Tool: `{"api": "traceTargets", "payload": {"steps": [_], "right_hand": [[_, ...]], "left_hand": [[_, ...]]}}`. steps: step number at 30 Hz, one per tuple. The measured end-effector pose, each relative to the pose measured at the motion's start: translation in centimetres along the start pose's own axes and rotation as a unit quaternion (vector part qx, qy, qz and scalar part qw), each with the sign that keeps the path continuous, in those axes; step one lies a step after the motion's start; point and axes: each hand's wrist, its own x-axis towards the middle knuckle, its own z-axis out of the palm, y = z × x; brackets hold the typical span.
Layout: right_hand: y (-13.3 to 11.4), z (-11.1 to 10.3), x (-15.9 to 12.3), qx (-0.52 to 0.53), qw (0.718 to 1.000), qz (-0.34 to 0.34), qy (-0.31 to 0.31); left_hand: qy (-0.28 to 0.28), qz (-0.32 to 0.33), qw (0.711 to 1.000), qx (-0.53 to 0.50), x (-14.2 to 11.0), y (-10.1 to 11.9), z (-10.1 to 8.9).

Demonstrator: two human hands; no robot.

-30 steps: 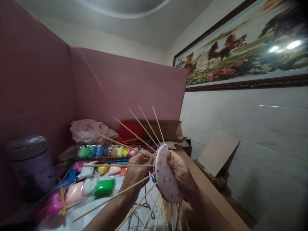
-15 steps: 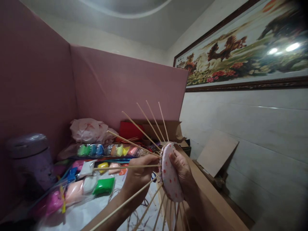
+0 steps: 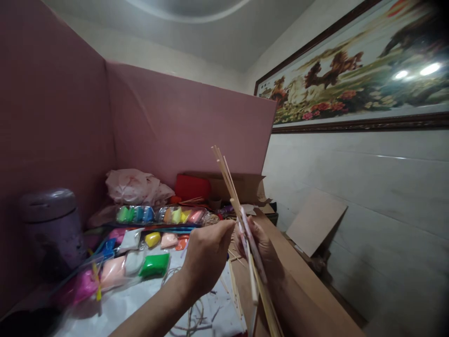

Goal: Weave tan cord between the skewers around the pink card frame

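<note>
My right hand point(image 3: 264, 248) grips a white disc with red spots point(image 3: 253, 243), now seen almost edge-on. Thin wooden sticks point(image 3: 227, 178) fan out from the rim of the disc; from this angle they line up into a narrow bundle running up and down. My left hand point(image 3: 206, 255) is closed in a pinch at the disc's left side, by the bases of the sticks. Its fingertips are partly hidden, so what they pinch does not show. Below the hands, loose cord point(image 3: 194, 313) lies on a white sheet point(image 3: 129, 304).
Bags of coloured clay, among them a green one point(image 3: 154, 265), cover the table's left side. A lilac flask point(image 3: 52, 234) stands farther left. Behind are a crumpled plastic bag point(image 3: 136, 187), a red item point(image 3: 192, 187) and cardboard point(image 3: 242, 187). Loose sticks point(image 3: 234, 285) lie below my hands.
The disc has turned from showing its spotted face to nearly edge-on, and the spread sticks now overlap in one line. Both hands stay close together at it.
</note>
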Motion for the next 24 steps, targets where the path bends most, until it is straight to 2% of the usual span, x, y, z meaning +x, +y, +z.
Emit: {"api": "traceTargets", "payload": {"steps": [10, 16, 19, 24], "right_hand": [[1.3, -1.0, 0.7, 0.077, 0.993, 0.042, -0.076], [2.3, -2.4, 0.5, 0.044, 0.998, 0.026, -0.019], [2.2, -2.2, 0.4, 0.015, 1.000, 0.025, 0.005], [1.1, -0.8, 0.5, -0.007, 0.999, 0.035, 0.024]], "left_hand": [[0.018, 0.026, 0.999, 0.021, -0.1, -0.2, 0.1], [0.001, 0.070, 0.997, 0.040, -0.5, -0.3, 0.4], [0.004, 0.084, 0.996, 0.044, -0.6, -0.3, 0.4], [-0.004, 0.041, 0.999, 0.013, -0.4, -0.2, 0.0]]}}
